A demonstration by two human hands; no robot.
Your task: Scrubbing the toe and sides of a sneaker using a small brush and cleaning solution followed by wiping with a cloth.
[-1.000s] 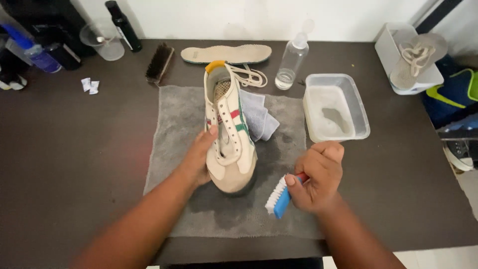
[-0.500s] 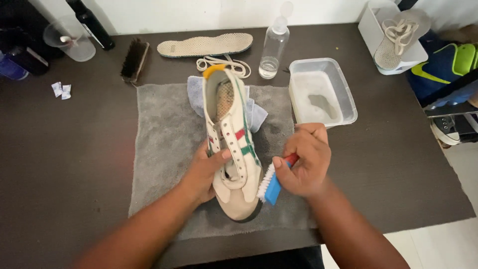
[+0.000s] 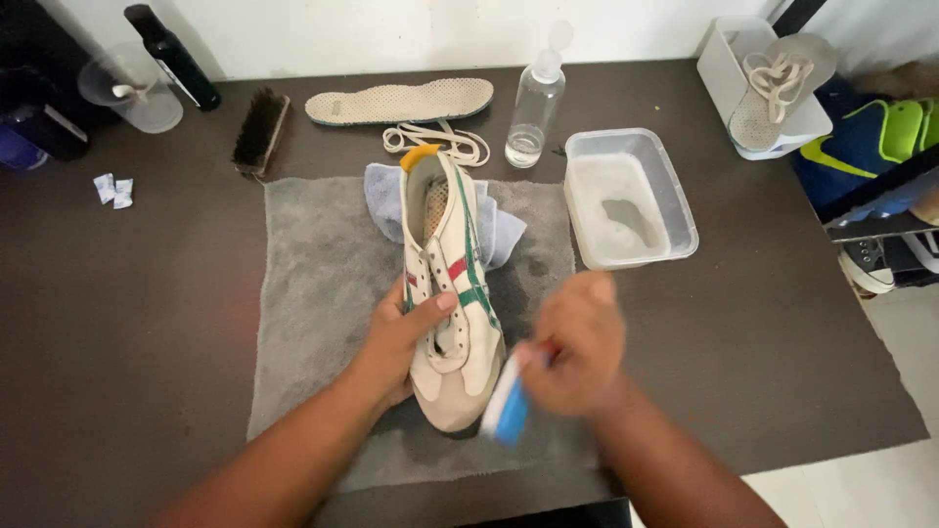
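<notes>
**Scrubbing the toe end of a sneaker held long-axis away from you**

Gripping the cream sneaker (image 3: 449,284) from its left flank, your left hand (image 3: 403,342) is curled around the forefoot, thumb laid across the lace eyelets. The shoe stands on the grey towel (image 3: 313,284), toe toward you, yellow-tabbed heel pointing away. Just right of the toe, your right hand (image 3: 575,342) is closed around a blue-and-white brush (image 3: 506,409), blurred, bristles at the shoe's right toe side; I cannot tell whether they touch. Farther right of the shoe sits the clear tub (image 3: 683,217).
</notes>
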